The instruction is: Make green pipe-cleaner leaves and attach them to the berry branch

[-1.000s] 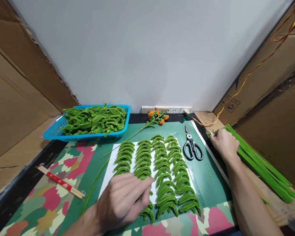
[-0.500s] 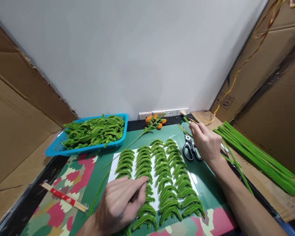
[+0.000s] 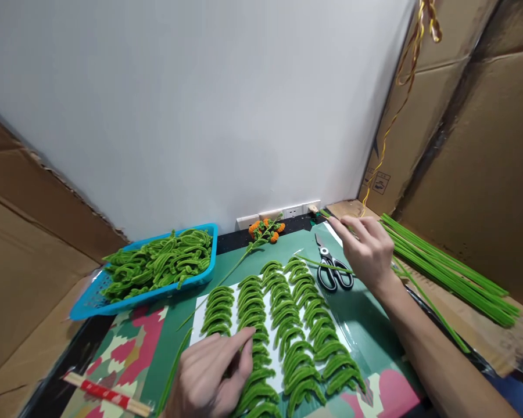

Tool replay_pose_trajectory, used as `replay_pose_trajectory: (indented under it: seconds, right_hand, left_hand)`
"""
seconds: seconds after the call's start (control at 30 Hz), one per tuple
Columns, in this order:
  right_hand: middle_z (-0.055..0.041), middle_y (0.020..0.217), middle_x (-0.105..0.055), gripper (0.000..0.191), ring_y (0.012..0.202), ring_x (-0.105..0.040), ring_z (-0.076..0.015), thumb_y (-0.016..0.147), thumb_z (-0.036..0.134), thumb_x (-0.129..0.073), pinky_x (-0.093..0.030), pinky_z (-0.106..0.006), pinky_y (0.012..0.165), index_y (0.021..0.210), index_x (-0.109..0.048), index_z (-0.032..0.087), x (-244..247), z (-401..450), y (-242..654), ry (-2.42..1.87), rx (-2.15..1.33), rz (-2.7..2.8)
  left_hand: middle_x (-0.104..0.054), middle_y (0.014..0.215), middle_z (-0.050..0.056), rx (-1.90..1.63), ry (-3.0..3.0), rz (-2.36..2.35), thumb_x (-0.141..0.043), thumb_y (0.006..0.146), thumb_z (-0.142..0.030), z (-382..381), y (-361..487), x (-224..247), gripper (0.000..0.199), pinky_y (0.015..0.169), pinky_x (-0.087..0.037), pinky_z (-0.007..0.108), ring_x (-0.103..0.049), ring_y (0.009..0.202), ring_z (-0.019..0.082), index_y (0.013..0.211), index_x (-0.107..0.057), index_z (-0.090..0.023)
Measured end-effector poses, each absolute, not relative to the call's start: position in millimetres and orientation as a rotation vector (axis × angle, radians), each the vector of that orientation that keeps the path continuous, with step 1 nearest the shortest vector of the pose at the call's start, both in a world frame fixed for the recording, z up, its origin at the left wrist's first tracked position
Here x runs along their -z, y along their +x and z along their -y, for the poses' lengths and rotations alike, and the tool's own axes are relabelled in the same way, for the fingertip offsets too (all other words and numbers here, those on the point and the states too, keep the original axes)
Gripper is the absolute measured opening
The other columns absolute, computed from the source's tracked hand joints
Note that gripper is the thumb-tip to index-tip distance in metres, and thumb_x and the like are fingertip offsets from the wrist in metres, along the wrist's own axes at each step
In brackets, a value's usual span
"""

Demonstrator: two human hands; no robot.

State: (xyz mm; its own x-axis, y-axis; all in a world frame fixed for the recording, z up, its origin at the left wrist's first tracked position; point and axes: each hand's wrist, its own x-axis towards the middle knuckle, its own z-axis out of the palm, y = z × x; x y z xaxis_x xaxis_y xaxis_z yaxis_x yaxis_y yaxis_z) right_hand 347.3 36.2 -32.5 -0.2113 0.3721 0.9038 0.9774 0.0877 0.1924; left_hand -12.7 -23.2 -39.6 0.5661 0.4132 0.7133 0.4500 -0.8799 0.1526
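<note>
My right hand (image 3: 368,249) is closed in a pinch on a green pipe cleaner (image 3: 324,213), whose tip pokes out past the fingers. Another thin green strand (image 3: 307,261) runs from beneath that hand across the scissors (image 3: 335,273), which lie with black-and-grey handles towards me. My left hand (image 3: 211,371) is curled, thumb and forefinger close together, over the second row from the left; anything between the fingertips is hidden. Curved fuzzy green leaf pieces (image 3: 287,307) lie in several overlapping rows on a white sheet (image 3: 272,348).
At the left stands a blue basket (image 3: 213,255) heaped with similar green pieces. An orange-flowered stem (image 3: 250,248) lies behind the sheet. Wrapped chopsticks (image 3: 107,393) are at the front left, long green pipe cleaners (image 3: 448,270) at the right. Cardboard walls (image 3: 475,139) flank the table.
The head view has shifted. By the right hand, the thin strand that pointed up and back now lies lower, across the scissors. The left hand keeps its curled shape over the rows.
</note>
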Motion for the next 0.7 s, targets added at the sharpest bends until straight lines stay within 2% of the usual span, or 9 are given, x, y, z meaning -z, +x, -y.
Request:
replay_pose_trajectory:
  seconds: [0.1, 0.17, 0.23, 0.3, 0.37, 0.47, 0.57, 0.7]
  right_hand:
    - [-0.0023, 0.109, -0.084, 0.045, 0.09, -0.068, -0.0194, 0.096, 0.0, -0.063, -0.049, -0.033, 0.084, 0.132, -0.073, 0.025, 33.4, -32.8, 342.4, -1.195, 1.095, 1.686]
    - [-0.0025, 0.116, -0.083, 0.047, 0.093, -0.072, -0.0172, 0.098, -0.001, -0.056, -0.051, -0.03, 0.082, 0.134, -0.073, 0.025, 34.4, -32.2, 347.2, -1.255, 1.026, 1.658]
    - [-0.0045, 0.127, -0.081, 0.049, 0.096, -0.075, -0.015, 0.102, 0.001, -0.047, -0.05, -0.026, 0.075, 0.138, -0.072, 0.025, 34.3, -33.0, 356.3, -1.457, 0.907, 1.581]
    - [-0.0066, 0.129, -0.08, 0.047, 0.092, -0.077, -0.0147, 0.107, 0.009, -0.043, -0.044, -0.025, 0.064, 0.142, -0.07, 0.024, 33.4, -35.6, 365.9, -1.695, 0.805, 1.464]
    - [-0.0065, 0.119, -0.083, 0.04, 0.079, -0.075, -0.0148, 0.11, 0.018, -0.046, -0.035, -0.028, 0.056, 0.141, -0.071, 0.024, 32.6, -39.5, 372.6, -1.867, 0.764, 1.393]
    - [-0.0041, 0.101, -0.085, 0.033, 0.063, -0.069, -0.0136, 0.111, 0.029, -0.051, -0.026, -0.031, 0.053, 0.13, -0.078, 0.025, 31.6, -43.2, 373.8, -1.919, 0.782, 1.403]
    - [-0.0033, 0.091, -0.085, 0.032, 0.058, -0.067, -0.0125, 0.111, 0.031, -0.053, -0.029, -0.031, 0.054, 0.128, -0.079, 0.022, 27.7, -37.9, 365.9, -1.767, 0.878, 1.437]
    - [0.0007, 0.072, -0.079, 0.033, 0.053, -0.062, -0.0118, 0.103, 0.019, -0.063, -0.039, -0.03, 0.058, 0.134, -0.073, 0.016, 18.6, -21.7, 350.2, -1.347, 1.09, 1.529]
  left_hand:
    - [-0.068, 0.068, -0.002, 1.206, -2.735, 0.765, -0.069, 0.093, 0.001, 21.0, -13.2, 39.4, 0.033, 0.057, -0.046, 0.026, -0.055, 0.052, 0.01, 0.124, -0.07, -0.011]
    - [-0.067, 0.067, -0.003, 1.204, -2.732, 0.757, -0.068, 0.093, 0.001, 20.5, -13.4, 37.8, 0.035, 0.056, -0.047, 0.025, -0.056, 0.051, 0.01, 0.125, -0.069, -0.012]
    - [-0.069, 0.068, -0.003, 1.197, -2.744, 0.748, -0.067, 0.093, 0.002, 20.7, -13.6, 35.1, 0.037, 0.057, -0.048, 0.025, -0.059, 0.052, 0.01, 0.126, -0.069, -0.013]
    - [-0.07, 0.07, -0.002, 1.186, -2.756, 0.735, -0.067, 0.092, 0.003, 21.1, -13.9, 32.5, 0.037, 0.058, -0.048, 0.025, -0.061, 0.053, 0.01, 0.126, -0.069, -0.012]
    - [-0.069, 0.069, -0.002, 1.18, -2.762, 0.724, -0.067, 0.091, 0.004, 21.4, -14.1, 30.5, 0.037, 0.059, -0.048, 0.025, -0.061, 0.053, 0.01, 0.126, -0.069, -0.011]
    - [-0.068, 0.069, -0.003, 1.174, -2.768, 0.708, -0.068, 0.091, 0.004, 21.6, -13.9, 29.3, 0.038, 0.058, -0.048, 0.025, -0.061, 0.053, 0.009, 0.126, -0.069, -0.011]
    - [-0.068, 0.069, -0.003, 1.183, -2.752, 0.713, -0.068, 0.09, 0.005, 21.0, -14.2, 30.1, 0.039, 0.058, -0.048, 0.025, -0.06, 0.053, 0.009, 0.126, -0.069, -0.011]
    - [-0.068, 0.07, -0.003, 1.177, -2.759, 0.745, -0.068, 0.09, 0.005, 18.9, -16.9, 33.3, 0.04, 0.059, -0.049, 0.025, -0.06, 0.053, 0.009, 0.126, -0.069, -0.011]
